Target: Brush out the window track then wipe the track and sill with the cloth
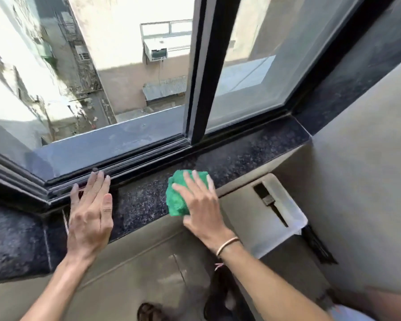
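Item: cloth (177, 195), green, bunched into a thick wad. We find it on the sill (241, 149), the dark speckled stone ledge, at the near edge of the sill and roughly midway along its length.

Our right hand (199, 205) lies on top of the cloth with fingers spread and pressing down, covering it more than gripping it; the thumb side wraps the near edge. Our left hand (90, 209) is flat and empty on the sill, left of the cloth, its fingertips reaching the track (134, 162), the dark grooved channel along the far side of the sill.

Handling: we judge the cloth soft, light and limp, likely to fold or slide under the palm on polished stone. Best held from above with the whole palm, fingers over the far edge so it does not roll; for the narrow track, a fold pinched over one or two fingertips would reach the grooves.

Also listed: a brush (267, 200) with a dark handle, lying in a pale dustpan (285, 232) below the sill and right of the cloth, untouched. We take the wiping stage to be in hand.
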A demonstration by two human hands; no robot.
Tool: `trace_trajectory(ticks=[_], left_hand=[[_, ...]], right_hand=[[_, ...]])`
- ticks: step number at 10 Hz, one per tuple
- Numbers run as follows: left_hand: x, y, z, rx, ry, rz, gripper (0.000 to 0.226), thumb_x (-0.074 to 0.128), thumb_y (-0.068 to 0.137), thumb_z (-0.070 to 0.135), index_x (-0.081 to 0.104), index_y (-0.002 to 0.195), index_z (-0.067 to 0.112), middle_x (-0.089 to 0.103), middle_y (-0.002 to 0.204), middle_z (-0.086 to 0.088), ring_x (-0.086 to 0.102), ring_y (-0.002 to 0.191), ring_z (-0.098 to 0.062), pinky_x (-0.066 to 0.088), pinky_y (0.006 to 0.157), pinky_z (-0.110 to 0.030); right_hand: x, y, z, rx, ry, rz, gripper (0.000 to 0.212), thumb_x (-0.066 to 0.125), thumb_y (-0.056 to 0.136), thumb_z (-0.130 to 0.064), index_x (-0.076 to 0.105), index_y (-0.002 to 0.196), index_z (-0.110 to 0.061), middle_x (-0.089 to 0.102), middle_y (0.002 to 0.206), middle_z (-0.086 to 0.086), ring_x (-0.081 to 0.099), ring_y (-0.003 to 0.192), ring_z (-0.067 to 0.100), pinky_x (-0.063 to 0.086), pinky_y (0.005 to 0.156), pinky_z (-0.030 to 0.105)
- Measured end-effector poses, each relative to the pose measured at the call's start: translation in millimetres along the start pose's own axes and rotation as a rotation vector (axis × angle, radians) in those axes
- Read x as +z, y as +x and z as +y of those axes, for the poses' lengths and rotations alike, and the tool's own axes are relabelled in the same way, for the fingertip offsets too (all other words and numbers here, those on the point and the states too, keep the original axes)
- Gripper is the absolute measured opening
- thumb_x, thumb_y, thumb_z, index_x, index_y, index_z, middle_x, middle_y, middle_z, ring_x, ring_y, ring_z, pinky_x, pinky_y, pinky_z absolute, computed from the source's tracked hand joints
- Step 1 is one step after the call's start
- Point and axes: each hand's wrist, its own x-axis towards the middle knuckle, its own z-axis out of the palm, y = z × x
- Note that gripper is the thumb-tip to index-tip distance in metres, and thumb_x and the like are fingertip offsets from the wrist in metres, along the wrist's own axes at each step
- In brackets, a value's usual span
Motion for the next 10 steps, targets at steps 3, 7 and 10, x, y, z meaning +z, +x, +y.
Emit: trace_trajectory(ticks=[3, 7, 10], left_hand=[[40.0, 15.5, 174.6, -0.03, -0.679, -0.566, 0.05, 0.06, 0.092, 0.052, 0.06, 0.136, 0.028, 0.072, 0.128, 0.009, 0.069, 0.114, 0.001, 0.054, 0.095, -0.013], [298.7, 3.0, 243.6, -0.237, -0.256, -0.917, 0.047, 0.086, 0.079, 0.024, 0.067, 0.12, 0.012, 0.073, 0.111, -0.008, 0.071, 0.101, -0.023, 0.058, 0.088, -0.034], [362.1, -1.2, 230.1, -0.102, -0.044, -1.118, 0.044, 0.064, 0.095, 0.015, 0.058, 0.139, 0.01, 0.066, 0.138, -0.016, 0.063, 0.127, -0.031, 0.051, 0.108, -0.037]], right_hand=[[-65.8, -62.7, 84.5, 0.614, 1.809, 0.029, 0.055, 0.059, 0.07, 0.004, 0.065, 0.124, 0.005, 0.066, 0.126, 0.031, 0.065, 0.111, 0.036, 0.051, 0.105, 0.05], [33.0, -137.7, 253.4, 1.317, 1.287, 0.165, 0.041, 0.068, 0.081, 0.02, 0.067, 0.118, 0.002, 0.074, 0.116, 0.024, 0.07, 0.11, 0.039, 0.056, 0.101, 0.053], [64.8, -131.4, 306.9, 1.142, 0.864, -0.382, 0.07, 0.069, 0.087, -0.004, 0.04, 0.15, -0.012, 0.055, 0.148, 0.01, 0.051, 0.137, 0.028, 0.041, 0.107, 0.027]])
